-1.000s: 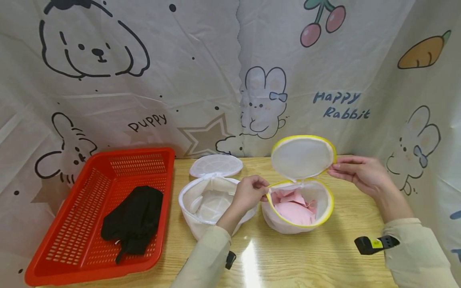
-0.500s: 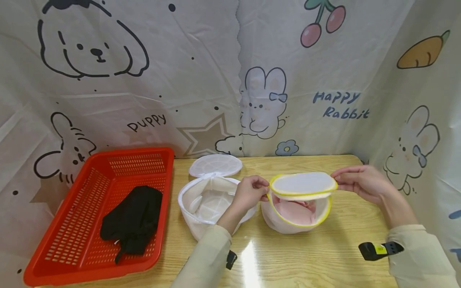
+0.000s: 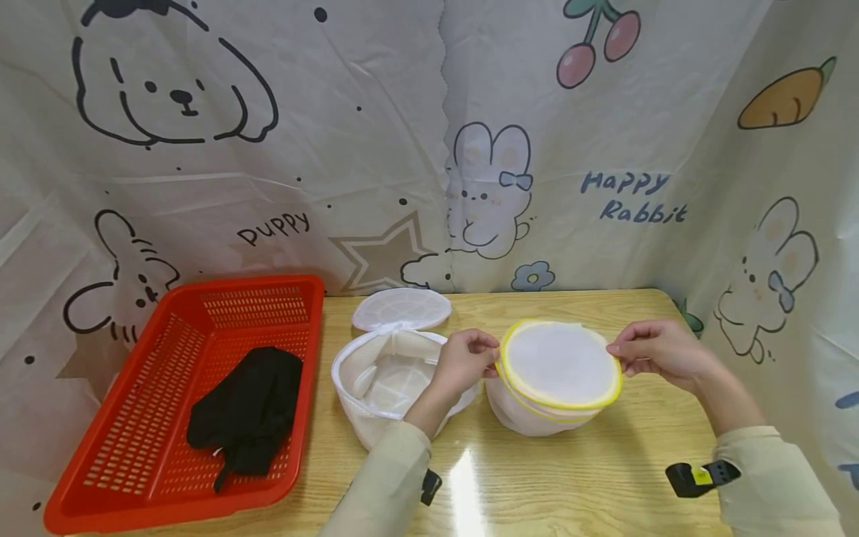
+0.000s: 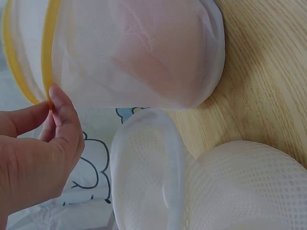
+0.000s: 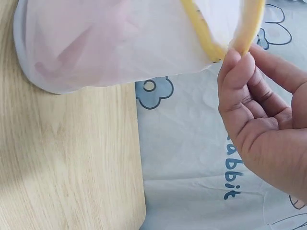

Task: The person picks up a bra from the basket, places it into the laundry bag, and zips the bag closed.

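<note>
A round mesh laundry bag (image 3: 537,418) with yellow trim stands on the table, its white lid (image 3: 560,362) lying over the opening. Pink fabric (image 4: 158,52) shows through the mesh in both wrist views. My left hand (image 3: 464,363) pinches the bag's yellow rim on the left side, thumb against fingers. On the opposite side my right hand (image 3: 661,354) pinches the yellow edge of the lid. A gap between lid and rim shows in the wrist views. Left of it stands a second mesh bag (image 3: 356,414) with white trim, its lid (image 3: 403,308) tipped back; my left forearm partly covers it.
A red plastic basket (image 3: 305,418) stands at the left of the table, with a black cloth item (image 3: 248,410) in it. A patterned curtain (image 3: 376,149) hangs behind the wooden table (image 3: 570,485).
The yellow-trimmed lid has swung from upright down over the opening, hiding the pink fabric in the head view. My right hand has come down with it; my left hand has stayed at the rim.
</note>
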Available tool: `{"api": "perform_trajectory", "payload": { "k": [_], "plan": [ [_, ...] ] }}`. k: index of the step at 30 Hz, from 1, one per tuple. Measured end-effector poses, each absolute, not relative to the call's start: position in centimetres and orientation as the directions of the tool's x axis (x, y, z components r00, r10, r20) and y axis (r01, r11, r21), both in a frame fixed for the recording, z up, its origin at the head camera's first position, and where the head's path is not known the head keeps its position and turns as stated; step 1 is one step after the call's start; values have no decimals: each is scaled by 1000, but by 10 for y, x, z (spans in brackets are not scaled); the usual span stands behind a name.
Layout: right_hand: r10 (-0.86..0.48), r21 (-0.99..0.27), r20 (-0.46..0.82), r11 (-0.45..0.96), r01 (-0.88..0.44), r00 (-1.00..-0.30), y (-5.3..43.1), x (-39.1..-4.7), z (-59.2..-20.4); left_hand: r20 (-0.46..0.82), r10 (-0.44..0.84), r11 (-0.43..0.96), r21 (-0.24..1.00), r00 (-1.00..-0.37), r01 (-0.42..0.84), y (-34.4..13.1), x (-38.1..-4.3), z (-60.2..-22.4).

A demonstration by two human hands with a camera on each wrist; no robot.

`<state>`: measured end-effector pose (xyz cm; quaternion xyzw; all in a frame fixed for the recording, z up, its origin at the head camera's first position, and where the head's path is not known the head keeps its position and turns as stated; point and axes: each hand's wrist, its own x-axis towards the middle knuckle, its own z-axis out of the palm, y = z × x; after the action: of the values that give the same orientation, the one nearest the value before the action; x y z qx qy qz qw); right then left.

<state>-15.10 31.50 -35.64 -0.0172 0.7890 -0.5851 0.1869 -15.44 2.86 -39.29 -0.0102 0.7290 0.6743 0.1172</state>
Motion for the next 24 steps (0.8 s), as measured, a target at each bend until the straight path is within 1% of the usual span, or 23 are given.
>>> {"api": "perform_trajectory", "payload": {
  "k": [3, 6, 14, 19, 24],
  "plan": [
    [-220, -906, -286, 379, 188, -933, 311, -151, -360, -188, 132, 94, 980, -973, -176, 28, -154, -394],
    [-201, -891, -289, 413, 187, -936, 309, -151, -362, -190, 130, 93, 979, -973, -179, 27, -154, -395],
    [-172, -878, -294, 437, 194, -940, 304, -152, -362, -214, 150, 71, 976, -965, -206, 29, -156, -394],
    [-159, -860, -303, 471, 198, -940, 302, -152, -362, -225, 162, 124, 971, -961, -206, 29, -156, -393],
    [-146, -844, -297, 503, 188, -943, 300, -154, -363, -211, 171, 199, 964, -963, -176, 29, -155, -393]
  ]
}}
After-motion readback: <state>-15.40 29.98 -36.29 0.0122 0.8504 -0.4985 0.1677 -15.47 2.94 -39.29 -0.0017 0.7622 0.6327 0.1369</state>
